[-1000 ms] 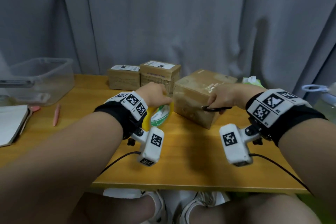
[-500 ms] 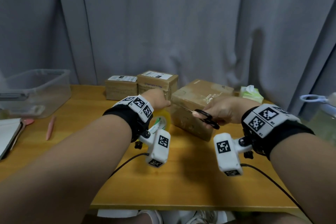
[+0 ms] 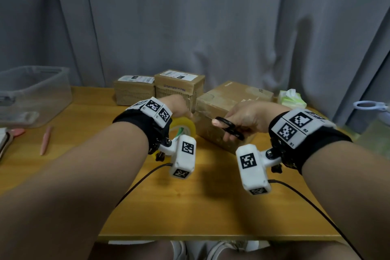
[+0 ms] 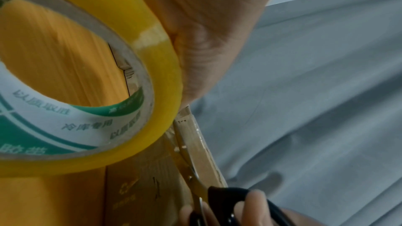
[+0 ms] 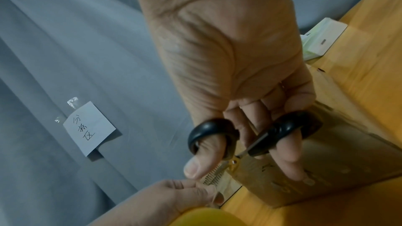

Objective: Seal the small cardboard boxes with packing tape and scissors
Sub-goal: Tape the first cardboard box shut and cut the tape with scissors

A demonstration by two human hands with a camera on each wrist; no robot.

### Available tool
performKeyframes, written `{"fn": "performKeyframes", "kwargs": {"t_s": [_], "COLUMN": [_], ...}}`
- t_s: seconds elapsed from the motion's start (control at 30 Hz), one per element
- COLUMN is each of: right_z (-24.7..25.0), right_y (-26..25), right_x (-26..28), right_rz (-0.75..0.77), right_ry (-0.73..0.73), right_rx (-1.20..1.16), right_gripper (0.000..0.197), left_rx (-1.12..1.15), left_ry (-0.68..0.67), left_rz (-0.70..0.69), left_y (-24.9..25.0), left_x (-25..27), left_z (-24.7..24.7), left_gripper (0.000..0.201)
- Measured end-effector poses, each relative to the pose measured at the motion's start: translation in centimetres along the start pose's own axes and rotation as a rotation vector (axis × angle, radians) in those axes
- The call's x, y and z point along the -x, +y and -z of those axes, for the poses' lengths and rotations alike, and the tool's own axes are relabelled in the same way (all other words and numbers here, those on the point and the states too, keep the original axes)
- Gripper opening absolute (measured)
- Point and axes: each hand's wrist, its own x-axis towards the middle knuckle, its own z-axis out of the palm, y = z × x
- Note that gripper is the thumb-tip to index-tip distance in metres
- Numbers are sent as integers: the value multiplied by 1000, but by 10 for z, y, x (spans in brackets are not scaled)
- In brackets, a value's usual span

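My left hand [image 3: 181, 110] grips the yellow packing tape roll [image 3: 184, 129], held upright against the left corner of the large brown cardboard box [image 3: 232, 99]. In the left wrist view the tape roll [image 4: 87, 75] fills the left side, and a taped strip runs from it along the box [image 4: 141, 186] edge. My right hand [image 3: 232, 126] holds the black-handled scissors [image 3: 229, 130], thumb and fingers through the loops. The scissors [image 5: 256, 143] point at the tape between my left hand [image 5: 185, 193] and the box [image 5: 337, 161]; the blades [image 4: 189, 166] lie along that strip.
Two small labelled cardboard boxes [image 3: 135, 89] [image 3: 179, 84] stand at the back of the wooden table [image 3: 211, 207]. A clear plastic bin [image 3: 33, 95] sits far left, a pink pen [image 3: 45, 139] near it, and a tissue pack [image 3: 291, 99] behind the large box. A grey curtain hangs behind.
My right hand has brought the scissors left, toward the tape roll, and turned their handles toward me. The left hand has stayed on the roll at the box corner.
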Motion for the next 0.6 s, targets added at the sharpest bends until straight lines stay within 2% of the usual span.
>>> {"fn": "performKeyframes", "kwargs": {"t_s": [0.27, 0.43, 0.6], "right_z": [-5, -6, -10], "right_y": [9, 12, 14], "right_x": [-6, -7, -8], "right_rz": [33, 68, 70], "right_ry": [60, 94, 72], "right_rx": [-84, -154, -201], "right_gripper": [42, 31, 25], "left_rx": [65, 134, 201], "left_ry": [59, 101, 139], "left_rz": [36, 46, 66], "left_y": [3, -2, -11], "left_x": [7, 10, 11], "left_z": [-3, -4, -4], "left_gripper": [31, 19, 26]}}
